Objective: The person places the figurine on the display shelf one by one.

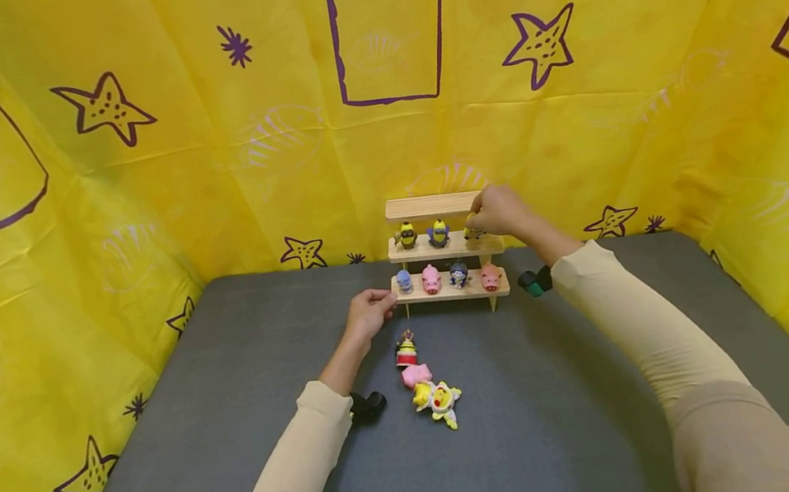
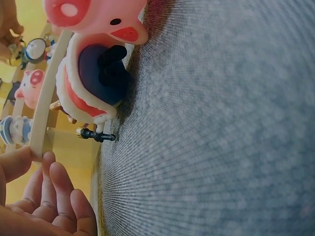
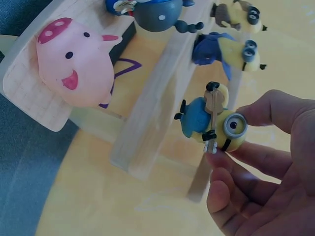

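Note:
A three-tier wooden display stand (image 1: 434, 204) stands near the back wall. My right hand (image 1: 505, 210) pinches a one-eyed Minion figurine with a small guitar (image 3: 198, 120) between thumb and fingers, at the right end of the middle shelf. Two more Minion figurines, one grey-clad (image 1: 406, 236) and one blue-clad (image 1: 439, 233), stand to its left on that shelf. With thumb and fingertips, my left hand (image 1: 368, 313) pinches the left end of the bottom shelf (image 2: 49, 105). Along that shelf sit a blue-and-white figurine (image 1: 404, 281), a pink pig (image 1: 431, 279), a dark-blue figurine (image 1: 459, 274) and another pig (image 1: 491, 276).
On the grey tabletop (image 1: 248, 382), in front of the stand, lies a row of toys: a red-and-yellow figurine (image 1: 405, 353), a pink pig (image 1: 416, 374) and a white-and-yellow figurine (image 1: 445, 399) among them. Yellow patterned cloth (image 1: 206, 179) hangs behind and at both sides.

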{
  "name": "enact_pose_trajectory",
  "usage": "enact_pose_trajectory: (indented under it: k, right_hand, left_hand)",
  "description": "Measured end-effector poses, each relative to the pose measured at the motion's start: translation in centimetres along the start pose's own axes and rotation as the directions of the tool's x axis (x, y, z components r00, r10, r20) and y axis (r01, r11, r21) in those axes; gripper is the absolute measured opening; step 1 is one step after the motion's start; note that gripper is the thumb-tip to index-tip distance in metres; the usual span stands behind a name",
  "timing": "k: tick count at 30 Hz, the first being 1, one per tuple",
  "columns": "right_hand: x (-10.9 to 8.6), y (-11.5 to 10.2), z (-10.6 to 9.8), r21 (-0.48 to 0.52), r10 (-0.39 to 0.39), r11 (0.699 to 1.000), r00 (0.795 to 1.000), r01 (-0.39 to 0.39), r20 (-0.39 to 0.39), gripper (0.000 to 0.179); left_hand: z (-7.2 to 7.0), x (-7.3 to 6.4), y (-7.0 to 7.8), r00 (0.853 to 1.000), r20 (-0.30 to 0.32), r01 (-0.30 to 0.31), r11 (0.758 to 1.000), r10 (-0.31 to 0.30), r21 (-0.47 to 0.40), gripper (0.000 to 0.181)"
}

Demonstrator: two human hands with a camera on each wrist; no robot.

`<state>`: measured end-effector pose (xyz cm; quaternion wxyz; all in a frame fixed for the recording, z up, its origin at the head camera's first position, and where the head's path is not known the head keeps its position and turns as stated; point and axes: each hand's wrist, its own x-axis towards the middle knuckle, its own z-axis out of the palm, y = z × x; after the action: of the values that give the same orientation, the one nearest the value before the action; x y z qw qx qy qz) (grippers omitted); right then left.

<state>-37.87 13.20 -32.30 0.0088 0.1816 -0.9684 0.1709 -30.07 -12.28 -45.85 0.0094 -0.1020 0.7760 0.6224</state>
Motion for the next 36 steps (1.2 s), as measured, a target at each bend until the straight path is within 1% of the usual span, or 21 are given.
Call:
enact_pose_trajectory:
  k: [3, 7, 10, 14, 17, 25, 36]
  right_hand:
    - [0.22, 0.01, 0.28, -0.027, 0.008, 1.0, 1.0, -0.009, -0.007, 0.029]
    - [0.26, -0.15, 0.44, -0.026, 0.03, 0.999, 1.0, -0.03, 0.002, 0.027]
    - [0.19, -0.23, 0.51, -0.012, 0.04, 0.999, 0.999, -0.04, 0.003, 0.029]
    - [0.17, -0.27, 0.48, 0.013, 0.054, 0.998, 0.999, -0.054, 0.001, 0.038]
    - [0.2, -0.33, 0.41, 0.028, 0.065, 0.998, 0.998, -0.065, -0.004, 0.037]
    - [0.01, -0.53, 0.49, 0.019, 0.069, 0.997, 0.997, -0.068, -0.024, 0.034]
    - [-0.3, -0.46, 0.51, 0.052, 0.06, 0.997, 0.997, -0.058, -0.038, 0.036]
  left_hand:
    - [0.02, -0.05, 0.06, 1.0, 0.0, 0.004, 1.0, -0.004, -0.001, 0.024]
    - [0.03, -0.04, 0.11, 1.0, 0.001, 0.007, 1.0, -0.007, -0.001, 0.024]
    - [0.01, -0.03, 0.16, 1.0, 0.001, 0.007, 1.0, -0.007, 0.001, 0.025]
    - [-0.02, 0.04, 0.18, 1.0, 0.0, 0.011, 1.0, -0.011, 0.004, 0.025]
    - [-0.06, 0.12, 0.13, 1.0, 0.001, 0.016, 1.0, -0.016, 0.002, 0.025]
    - [-0.11, 0.17, -0.12, 1.0, 0.003, 0.022, 1.0, -0.022, 0.001, 0.025]
    - [-0.1, -0.01, -0.06, 1.0, 0.007, 0.014, 1.0, -0.014, 0.002, 0.025]
